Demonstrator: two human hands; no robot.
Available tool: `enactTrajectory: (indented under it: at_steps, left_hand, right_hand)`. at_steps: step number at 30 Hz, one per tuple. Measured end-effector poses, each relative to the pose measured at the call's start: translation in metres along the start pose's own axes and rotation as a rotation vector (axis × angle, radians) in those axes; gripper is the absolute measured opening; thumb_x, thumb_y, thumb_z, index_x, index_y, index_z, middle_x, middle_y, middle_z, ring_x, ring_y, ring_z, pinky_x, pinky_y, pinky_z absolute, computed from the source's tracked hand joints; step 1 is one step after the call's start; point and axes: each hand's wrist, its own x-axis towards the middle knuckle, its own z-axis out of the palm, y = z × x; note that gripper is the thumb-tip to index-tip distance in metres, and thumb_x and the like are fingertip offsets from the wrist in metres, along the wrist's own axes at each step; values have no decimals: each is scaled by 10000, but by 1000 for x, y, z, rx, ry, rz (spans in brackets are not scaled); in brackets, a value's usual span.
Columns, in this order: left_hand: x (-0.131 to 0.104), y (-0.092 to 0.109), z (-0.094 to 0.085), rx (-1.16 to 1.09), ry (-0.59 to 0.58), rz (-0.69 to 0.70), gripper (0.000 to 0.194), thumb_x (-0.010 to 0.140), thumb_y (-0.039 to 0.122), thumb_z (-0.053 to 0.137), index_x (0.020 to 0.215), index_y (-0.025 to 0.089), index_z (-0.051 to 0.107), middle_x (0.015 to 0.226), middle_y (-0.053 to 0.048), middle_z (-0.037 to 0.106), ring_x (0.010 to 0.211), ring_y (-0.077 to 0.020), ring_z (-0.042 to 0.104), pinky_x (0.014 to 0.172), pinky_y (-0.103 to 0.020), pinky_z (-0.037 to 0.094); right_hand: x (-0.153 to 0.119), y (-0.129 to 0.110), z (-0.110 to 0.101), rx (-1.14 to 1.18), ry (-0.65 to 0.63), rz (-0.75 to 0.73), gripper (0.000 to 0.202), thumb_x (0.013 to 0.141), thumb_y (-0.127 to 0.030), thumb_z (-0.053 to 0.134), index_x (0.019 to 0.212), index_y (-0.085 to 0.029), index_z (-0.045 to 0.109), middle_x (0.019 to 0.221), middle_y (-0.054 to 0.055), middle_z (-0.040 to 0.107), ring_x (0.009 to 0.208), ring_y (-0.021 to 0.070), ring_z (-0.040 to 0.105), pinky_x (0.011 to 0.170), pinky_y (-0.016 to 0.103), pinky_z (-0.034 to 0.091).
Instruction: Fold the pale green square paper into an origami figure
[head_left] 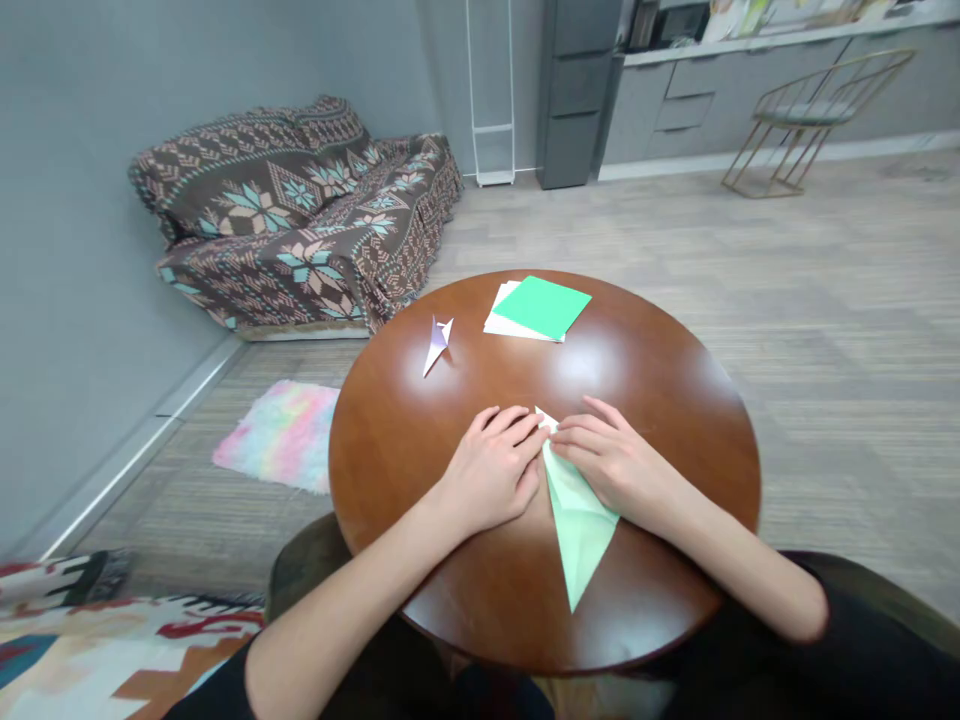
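A: Near edge of the round table point(675, 560)?
B: A pale green folded paper point(579, 520) is laid there, its point aimed at the near rim. Its upper tip is pressed flat by the left hand point(491, 470) and the right hand point(611, 462), fingers extended and close together, nothing gripped.

A: Farther back?
B: A small folded white paper figure point(436, 343) is seen left of centre. A stack of paper sheets point(538, 310), green on top, is noted by the far edge.

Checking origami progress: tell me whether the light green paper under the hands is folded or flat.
Folded. The paper is a long kite shape tapering to a point, and both hands, left and right, press its upper end.
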Motion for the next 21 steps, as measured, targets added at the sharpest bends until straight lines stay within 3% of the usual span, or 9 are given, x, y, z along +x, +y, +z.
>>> enactTrajectory:
  at_steps: [8,13,21]
  left_hand:
    - [3,5,-2,10,6,-36,400,916,203,477,1305,183,571,1385,-115,593,1319,-277,482,1100,-468,376]
    - [5,5,0,-1,47,-93,393,916,167,455,1287,196,582,1266,-112,621,1197,-258,538,1017,-436,423]
    - [9,7,4,29,51,-98,361,958,229,445,1286,191,589,1216,-111,632,1150,-282,527,984,-475,402]
  right_hand:
    - [0,-1,-3,31,-6,23,262,990,-80,450,1010,-188,687,1073,84,747,1071,215,655,1163,547,305]
    - [1,-2,-3,34,-10,29,270,994,-73,436,991,-180,683,1058,86,748,1067,212,657,1164,537,298]
    - [-1,-3,0,16,-2,26,281,994,-62,426,1010,-171,684,1075,98,741,1080,219,656,1150,553,322]
